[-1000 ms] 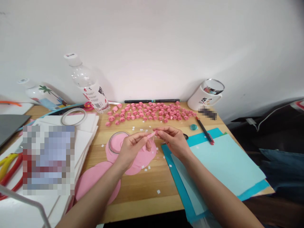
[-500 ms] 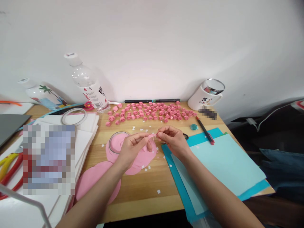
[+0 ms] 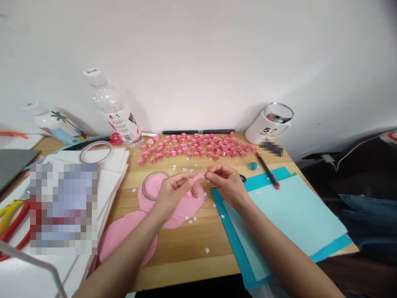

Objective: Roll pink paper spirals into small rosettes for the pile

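A pink paper strip (image 3: 199,177) stretches between my two hands above the table. My left hand (image 3: 175,192) pinches one end of it between thumb and fingers. At the other end, my right hand (image 3: 226,182) is closed on the strip with thumb and forefinger, where it looks curled; the fingers partly hide it. Below my left hand lie overlapping pink paper circles (image 3: 175,219), with a tape roll (image 3: 145,194) resting on them. Beyond the hands, many small rolled pink paper roses (image 3: 192,147) stand in rows.
Light blue paper sheets (image 3: 288,219) lie on the right, with a pen (image 3: 268,170) by them. A mug (image 3: 259,128) and a bottle (image 3: 119,120) stand along the wall. Left is a stack of white sheets (image 3: 107,182) and red-yellow pliers (image 3: 18,219). Small white paper squares (image 3: 207,250) are scattered about.
Almost nothing differs. Both hands keep their grip on the pink paper strip, which hangs slightly differently between them.
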Available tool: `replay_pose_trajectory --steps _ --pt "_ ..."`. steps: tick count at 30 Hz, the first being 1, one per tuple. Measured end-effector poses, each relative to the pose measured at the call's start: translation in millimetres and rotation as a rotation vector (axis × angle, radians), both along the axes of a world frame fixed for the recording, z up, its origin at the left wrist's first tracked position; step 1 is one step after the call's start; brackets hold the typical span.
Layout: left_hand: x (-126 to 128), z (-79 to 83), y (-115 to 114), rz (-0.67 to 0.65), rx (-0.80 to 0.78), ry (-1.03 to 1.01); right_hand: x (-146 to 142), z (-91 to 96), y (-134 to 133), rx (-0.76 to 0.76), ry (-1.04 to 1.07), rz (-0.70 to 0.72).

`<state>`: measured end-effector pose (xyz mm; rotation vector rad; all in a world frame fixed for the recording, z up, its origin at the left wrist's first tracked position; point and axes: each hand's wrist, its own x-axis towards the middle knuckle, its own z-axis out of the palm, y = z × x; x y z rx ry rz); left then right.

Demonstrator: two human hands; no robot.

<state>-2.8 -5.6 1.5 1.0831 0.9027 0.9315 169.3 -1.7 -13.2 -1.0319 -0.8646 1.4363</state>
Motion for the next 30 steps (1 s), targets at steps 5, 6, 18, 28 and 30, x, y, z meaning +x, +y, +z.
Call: replay_pose_trajectory --steps 5,6,18,28,30 --pt "0.7 -0.2 0.2 0.000 0.009 -0.012 0.3 -2.0 1.5 -0.018 0.006 -0.015" --pt "0.8 0.0 0.3 -0.001 0.012 -0.011 0.3 -2.2 1.8 -0.023 0.007 -0.015" --pt "1.2 1.2 0.6 0.007 -0.021 0.005 0.7 -0.8 0.6 -0.040 -0.007 0.013" --pt "1.2 -3.7 0.7 0.080 -0.131 0.031 -1.7 -0.3 0.0 -0.053 0.026 -0.001" --pt "0.7 -5.0 1.4 0.086 -0.109 0.026 -1.9 0.5 0.0 -0.042 0.025 0.022"
